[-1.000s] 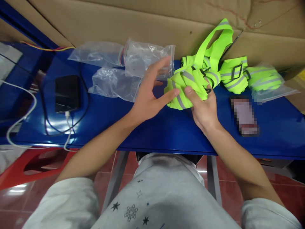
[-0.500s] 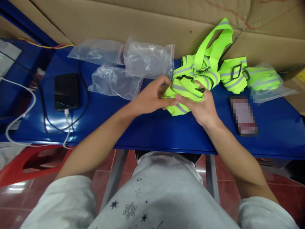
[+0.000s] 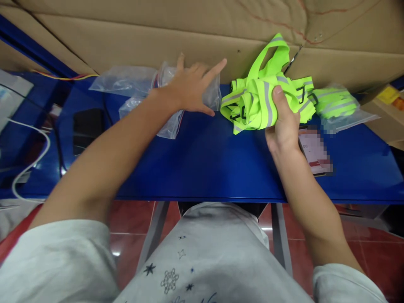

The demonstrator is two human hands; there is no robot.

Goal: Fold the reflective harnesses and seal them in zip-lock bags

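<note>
My right hand [image 3: 285,118] is wrapped round a folded neon-yellow strap bundle [image 3: 260,103] with grey stripes, thumb on top. Behind it a loop of the same strap [image 3: 274,54] stands up against the cardboard. My left hand [image 3: 191,86] is spread over a clear zip bag [image 3: 212,94], fingers apart and holding nothing. Two more clear bags lie beside it, one at the back left [image 3: 123,80] and one partly under my left forearm [image 3: 170,126].
On the blue table [image 3: 202,168], a lit phone [image 3: 315,151] lies right of my right hand. A bagged strap bundle [image 3: 336,103] sits at the back right. A black device [image 3: 86,126] and cables are at the left. Cardboard [image 3: 126,38] lines the back.
My left hand has let go of the strap bundle, moved left over the clear bags and spread its fingers. My right hand has carried the bundle slightly up and right.
</note>
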